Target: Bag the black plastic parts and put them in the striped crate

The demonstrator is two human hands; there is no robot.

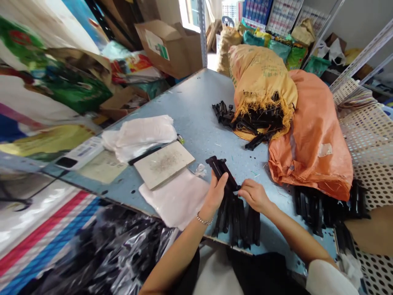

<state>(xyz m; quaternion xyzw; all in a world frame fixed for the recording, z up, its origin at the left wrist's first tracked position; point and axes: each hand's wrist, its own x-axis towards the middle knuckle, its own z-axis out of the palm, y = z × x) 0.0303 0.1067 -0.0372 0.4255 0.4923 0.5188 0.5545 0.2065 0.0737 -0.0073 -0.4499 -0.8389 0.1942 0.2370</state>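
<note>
Black parts (218, 167), gripped by the left hand (217, 187) above the surface (196, 108), have their near end pinched by the right hand (254, 195), with a batch (238, 223) apparently laid out below and more left in the yellow sack (260, 71).

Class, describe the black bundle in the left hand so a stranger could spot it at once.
Find the light-blue table and follow it to its near edge, where a row of black parts lies. The left hand, with a chain bracelet at its wrist, grips the black bundle; unlike the row, it is held, not lying down.
</note>
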